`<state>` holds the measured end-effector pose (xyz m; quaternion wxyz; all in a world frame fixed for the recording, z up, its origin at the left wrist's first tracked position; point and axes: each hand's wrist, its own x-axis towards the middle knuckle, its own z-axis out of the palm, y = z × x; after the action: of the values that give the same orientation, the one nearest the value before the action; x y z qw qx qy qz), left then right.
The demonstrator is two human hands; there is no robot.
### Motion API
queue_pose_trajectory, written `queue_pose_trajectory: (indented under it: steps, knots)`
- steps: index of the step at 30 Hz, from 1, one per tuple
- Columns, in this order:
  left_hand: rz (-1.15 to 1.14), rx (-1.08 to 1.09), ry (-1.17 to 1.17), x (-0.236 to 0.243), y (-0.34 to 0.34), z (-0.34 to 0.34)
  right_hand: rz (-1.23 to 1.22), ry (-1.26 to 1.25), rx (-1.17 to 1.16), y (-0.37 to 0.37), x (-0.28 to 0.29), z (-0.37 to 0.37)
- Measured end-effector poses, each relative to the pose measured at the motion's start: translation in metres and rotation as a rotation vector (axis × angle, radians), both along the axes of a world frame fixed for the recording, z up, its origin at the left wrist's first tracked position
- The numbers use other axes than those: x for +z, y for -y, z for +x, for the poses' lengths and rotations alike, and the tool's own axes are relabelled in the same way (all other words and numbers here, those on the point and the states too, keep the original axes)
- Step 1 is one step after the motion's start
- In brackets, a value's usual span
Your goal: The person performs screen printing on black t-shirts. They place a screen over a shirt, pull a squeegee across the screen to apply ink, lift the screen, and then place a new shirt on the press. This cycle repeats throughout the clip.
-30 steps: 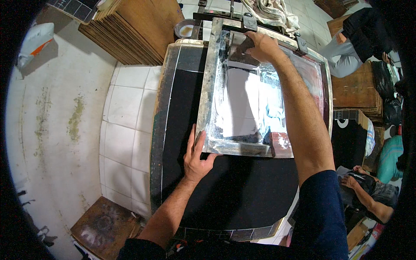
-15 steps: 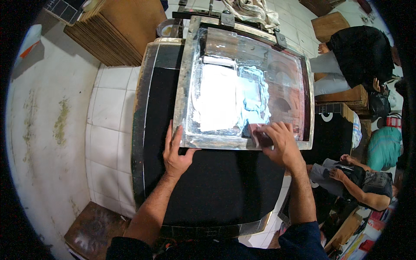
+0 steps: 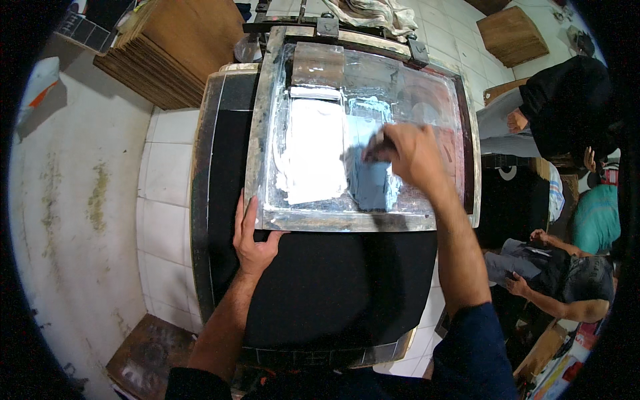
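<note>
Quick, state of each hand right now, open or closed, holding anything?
Left hand: open, fingers spread at the frame's near left corner.
Right hand: closed on a squeegee, blurred, at the blue ink.

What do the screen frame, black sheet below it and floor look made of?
Screen frame: wood or metal, can't tell; worn, stained grey-beige. Black sheet: likely fabric; matte, no glare. Floor: probably glazed ceramic; white squares, thin joints, slight sheen.

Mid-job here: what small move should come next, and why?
With the right hand, probably slide the squeegee along the blue ink to one end: it sits partway, blue shows nearer and farther, and the left hand braces the frame's near-left corner.
</note>
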<state>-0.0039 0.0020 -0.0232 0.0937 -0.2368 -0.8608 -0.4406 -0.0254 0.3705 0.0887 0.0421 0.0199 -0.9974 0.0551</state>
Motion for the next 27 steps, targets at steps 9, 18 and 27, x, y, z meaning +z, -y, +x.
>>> queue_pose_trajectory:
  steps: [9,18,27]
  knots:
    - [-0.06,0.037,0.092,0.001,0.0,0.003,-0.054,0.1,-0.081,-0.053,-0.018,-0.12]
    - [-0.067,0.038,0.071,0.001,0.0,0.003,-0.275,0.039,-0.09,0.056,0.019,0.102]
    - [-0.015,0.026,-0.017,0.006,-0.003,0.001,-0.517,-0.193,-0.261,0.091,0.035,0.14]
